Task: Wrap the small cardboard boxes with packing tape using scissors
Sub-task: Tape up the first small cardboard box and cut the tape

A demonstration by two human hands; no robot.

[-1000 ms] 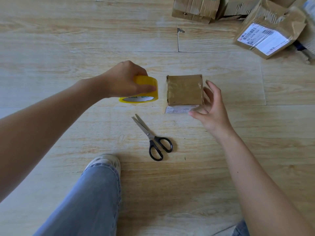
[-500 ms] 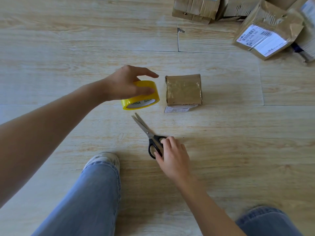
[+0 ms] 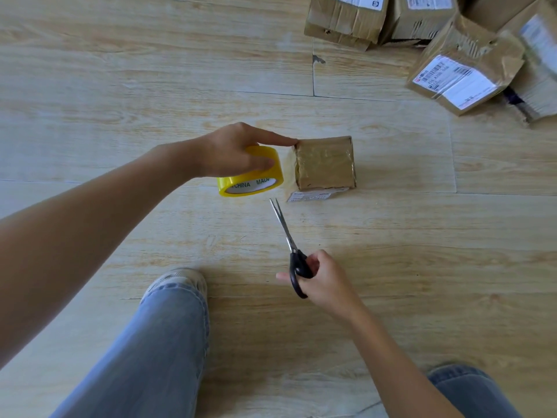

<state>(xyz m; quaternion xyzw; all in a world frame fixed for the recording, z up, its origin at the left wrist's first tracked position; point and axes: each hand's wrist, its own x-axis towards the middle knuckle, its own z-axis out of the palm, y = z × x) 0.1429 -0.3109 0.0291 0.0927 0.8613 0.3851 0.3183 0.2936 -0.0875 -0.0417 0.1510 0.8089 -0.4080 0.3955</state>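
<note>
The left hand (image 3: 238,153) clasps the stiff roll (image 3: 256,181); the right hand (image 3: 327,283) grips the scissors (image 3: 291,250) by the loops. The light box (image 3: 325,164) probably slides easily.

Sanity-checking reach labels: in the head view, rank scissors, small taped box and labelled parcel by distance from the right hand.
1. Scissors, held in the right hand.
2. Small taped box, ahead, mid-floor.
3. Labelled parcel, far ahead to the right, in the pile.
</note>
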